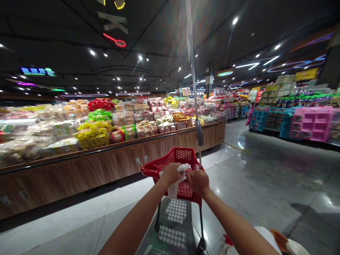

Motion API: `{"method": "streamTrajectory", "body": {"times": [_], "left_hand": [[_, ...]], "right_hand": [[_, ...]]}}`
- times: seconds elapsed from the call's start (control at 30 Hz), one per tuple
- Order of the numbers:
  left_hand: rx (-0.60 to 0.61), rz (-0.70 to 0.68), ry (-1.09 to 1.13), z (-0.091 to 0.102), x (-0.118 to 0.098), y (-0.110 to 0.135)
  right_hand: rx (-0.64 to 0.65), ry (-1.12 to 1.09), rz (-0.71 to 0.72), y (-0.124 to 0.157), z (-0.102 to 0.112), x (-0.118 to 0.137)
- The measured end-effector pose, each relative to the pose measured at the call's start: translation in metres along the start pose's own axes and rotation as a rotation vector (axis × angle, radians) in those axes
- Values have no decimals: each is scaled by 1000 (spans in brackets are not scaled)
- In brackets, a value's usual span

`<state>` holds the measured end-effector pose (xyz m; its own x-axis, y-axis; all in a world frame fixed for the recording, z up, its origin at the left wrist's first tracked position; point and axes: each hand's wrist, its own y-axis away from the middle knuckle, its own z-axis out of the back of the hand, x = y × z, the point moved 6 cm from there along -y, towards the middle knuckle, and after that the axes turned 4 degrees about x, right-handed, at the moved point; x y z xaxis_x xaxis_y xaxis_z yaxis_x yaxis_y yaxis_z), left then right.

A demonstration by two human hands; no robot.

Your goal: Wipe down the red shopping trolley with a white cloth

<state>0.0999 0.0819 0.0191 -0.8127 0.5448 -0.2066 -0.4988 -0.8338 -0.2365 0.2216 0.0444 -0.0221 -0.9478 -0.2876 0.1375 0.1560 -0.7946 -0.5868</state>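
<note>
A red plastic shopping cart [177, 157] stands in front of me on the shiny floor. My left hand [170, 174] is closed on the near rim of its basket and also clutches a white cloth or paper [175, 187] that hangs down. Beside it, my right hand [198, 181] is closed on the same rim, its fingers touching the white piece. A thin metal pole [195, 95] rises from the cart's right side. The basket looks empty from here.
A long wooden display counter [111, 159] piled with bagged snacks runs along the left. Blue and pink crate stacks [305, 124] and more shelves stand at the right. Open grey tiled aisle [265, 177] stretches ahead and right.
</note>
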Motion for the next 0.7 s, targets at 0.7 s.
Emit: {"method": "streamTrajectory", "body": {"times": [0.7], "left_hand": [[36, 171, -29, 10, 21, 7]], "right_hand": [[-84, -73, 149, -9, -5, -1]]}}
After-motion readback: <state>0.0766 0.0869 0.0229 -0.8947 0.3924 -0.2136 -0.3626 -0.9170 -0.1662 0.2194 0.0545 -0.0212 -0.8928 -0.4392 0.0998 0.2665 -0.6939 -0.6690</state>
